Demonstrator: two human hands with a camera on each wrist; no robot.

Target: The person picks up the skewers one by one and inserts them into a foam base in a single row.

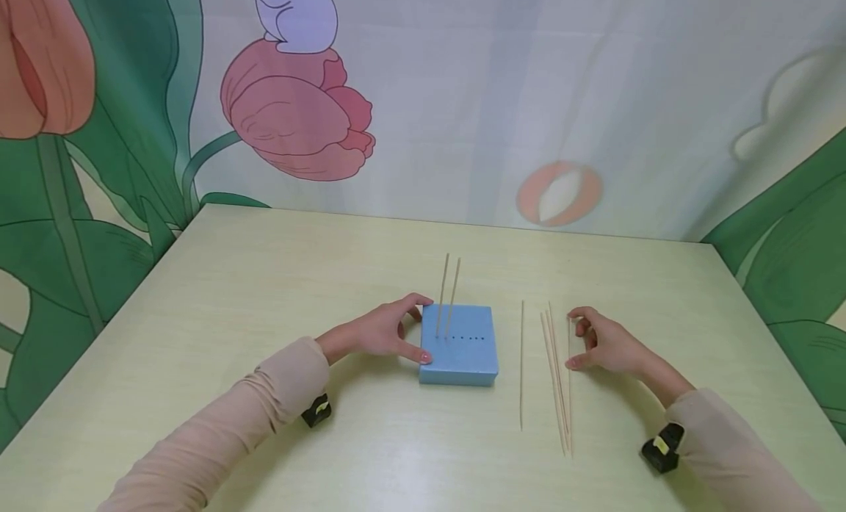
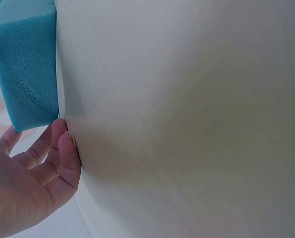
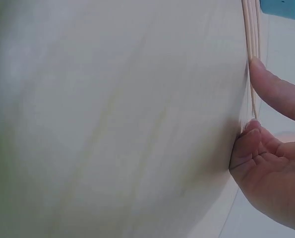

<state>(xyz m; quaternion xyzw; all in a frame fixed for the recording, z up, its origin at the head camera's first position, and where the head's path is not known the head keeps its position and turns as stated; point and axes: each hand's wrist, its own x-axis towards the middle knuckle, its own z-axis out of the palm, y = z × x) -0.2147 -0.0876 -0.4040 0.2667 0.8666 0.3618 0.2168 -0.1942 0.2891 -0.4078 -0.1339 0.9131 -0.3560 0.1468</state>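
Note:
A blue foam block (image 1: 458, 348) lies on the pale table (image 1: 264, 277), with two thin wooden skewers (image 1: 448, 291) standing upright in a row of holes on its top. My left hand (image 1: 415, 330) grips the block's left side, thumb at the front corner and fingers at the back; the left wrist view shows the block (image 2: 26, 64) above my left hand (image 2: 38, 168). Several loose skewers (image 1: 557, 372) lie flat to the right. My right hand (image 1: 573, 339) curls over the rightmost one, thumb and fingertips touching it. The right wrist view shows those skewers (image 3: 251, 29) running between the thumb and curled fingers (image 3: 249, 136).
One skewer (image 1: 521, 365) lies alone between the block and the bundle. A flower-printed backdrop (image 1: 297, 108) stands behind the table's far edge and along both sides. Bare tabletop stretches in front of and behind the block.

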